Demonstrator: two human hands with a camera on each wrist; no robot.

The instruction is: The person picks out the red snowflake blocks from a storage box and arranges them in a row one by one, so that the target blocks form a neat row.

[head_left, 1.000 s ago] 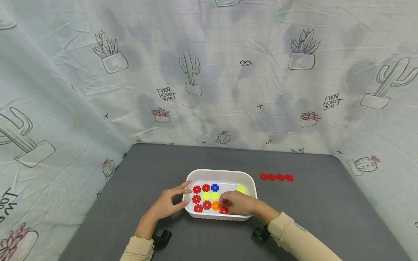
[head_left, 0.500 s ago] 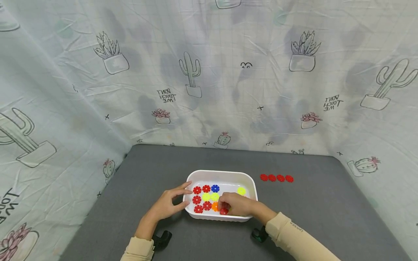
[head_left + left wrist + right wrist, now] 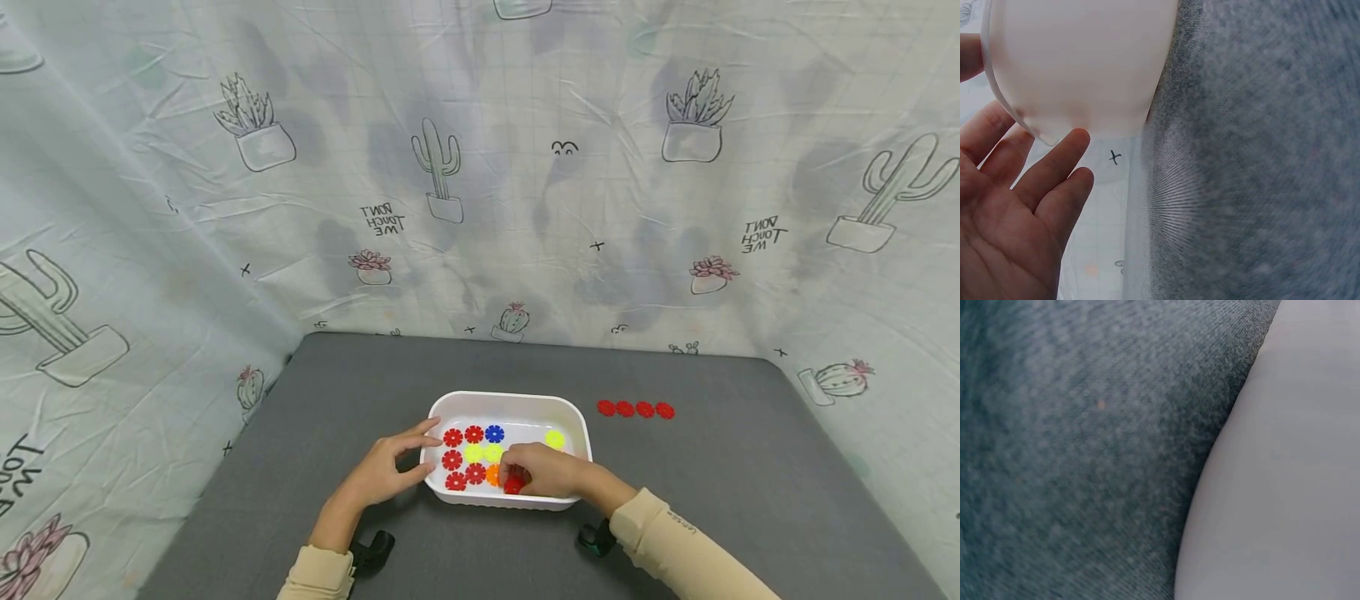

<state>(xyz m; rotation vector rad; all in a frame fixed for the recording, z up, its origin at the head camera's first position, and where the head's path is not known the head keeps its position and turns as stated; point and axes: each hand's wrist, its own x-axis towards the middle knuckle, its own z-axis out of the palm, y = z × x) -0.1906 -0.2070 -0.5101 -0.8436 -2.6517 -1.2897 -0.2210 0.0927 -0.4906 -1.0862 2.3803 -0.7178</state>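
A white plastic tray (image 3: 517,402) on the grey table holds several notched, flower-shaped interlocking discs in red, yellow, blue and orange. My left hand (image 3: 381,468) rests at the tray's left end. Its fingers are spread and fairly straight against the rim, as the left wrist view shows for the hand (image 3: 1016,206) beside the tray wall (image 3: 1085,62). Inside the tray, by the near wall, my right hand (image 3: 546,469) pinches a red disc (image 3: 513,485). That hand partly covers an orange disc (image 3: 492,474). The right wrist view shows only the tray's outer wall (image 3: 1285,487) and the table.
Several red discs (image 3: 634,409) lie in a row on the table (image 3: 712,467), right of the tray. Inside, a blue disc (image 3: 494,433), yellow discs (image 3: 482,452) and red discs (image 3: 452,459) lie at left. One yellow disc (image 3: 555,439) sits at right. A printed curtain (image 3: 510,208) hangs behind.
My right hand has shifted slightly left over the orange disc and taken hold of the red disc, which now looks tilted. My left hand keeps its place.
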